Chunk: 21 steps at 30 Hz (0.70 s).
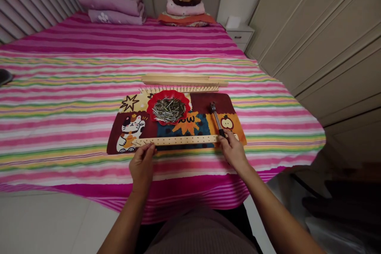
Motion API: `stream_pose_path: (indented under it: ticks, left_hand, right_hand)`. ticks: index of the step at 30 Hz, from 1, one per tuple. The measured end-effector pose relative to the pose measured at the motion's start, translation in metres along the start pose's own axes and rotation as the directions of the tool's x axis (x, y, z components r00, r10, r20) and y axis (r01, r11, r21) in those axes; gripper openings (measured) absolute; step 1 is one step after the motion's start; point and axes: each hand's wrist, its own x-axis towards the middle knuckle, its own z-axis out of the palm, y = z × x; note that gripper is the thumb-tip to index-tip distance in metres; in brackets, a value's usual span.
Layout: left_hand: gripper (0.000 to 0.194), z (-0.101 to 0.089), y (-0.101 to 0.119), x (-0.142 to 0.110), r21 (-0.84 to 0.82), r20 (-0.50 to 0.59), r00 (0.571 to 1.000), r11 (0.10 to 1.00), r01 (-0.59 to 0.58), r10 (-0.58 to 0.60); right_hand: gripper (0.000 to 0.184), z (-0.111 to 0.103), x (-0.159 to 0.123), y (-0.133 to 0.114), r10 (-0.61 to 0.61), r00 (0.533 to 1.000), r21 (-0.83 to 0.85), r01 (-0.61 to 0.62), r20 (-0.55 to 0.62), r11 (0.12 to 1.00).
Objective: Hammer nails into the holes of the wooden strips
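Observation:
A pale wooden strip (184, 140) with rows of small holes lies across the near part of a printed mat (202, 103). Several nails stand in its left end. My left hand (142, 162) is closed in a pinch at the strip's front edge, just right of those nails; what lies between the fingertips is too small to make out. My right hand (232, 150) grips the dark handle of a hammer (216, 118) above the strip's right end, the metal head pointing away from me. Behind the strip, a red scalloped bowl (151, 116) holds a heap of loose nails (169, 109).
Beyond the mat lies another wooden strip (205, 89) bristling with upright nails, with bare wooden strips (181, 80) behind it. Everything rests on a bed with a striped cover (74, 107). Folded bedding (111, 6) sits at the far end; wardrobe doors (321, 39) stand on the right.

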Motion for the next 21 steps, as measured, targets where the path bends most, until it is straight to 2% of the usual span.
stream_pose_path:
  ticks: [8,17,21]
  left_hand:
    - [0.029,0.001,-0.010,-0.001,0.188,0.005,0.983,0.965,-0.180,0.183]
    - [0.032,0.006,-0.013,-0.001,0.118,-0.041,0.980,0.975,-0.189,0.195]
    - [0.031,0.006,-0.015,0.000,0.141,-0.037,0.977,0.969,-0.201,0.208]
  right_hand:
    - [0.049,0.000,0.000,-0.001,-0.002,1.000,0.021,0.002,0.005,1.000]
    - [0.051,-0.001,0.000,-0.002,0.003,1.000,-0.026,-0.003,-0.012,1.000]
    - [0.051,-0.002,-0.002,-0.005,0.007,1.000,-0.017,-0.007,-0.003,1.000]
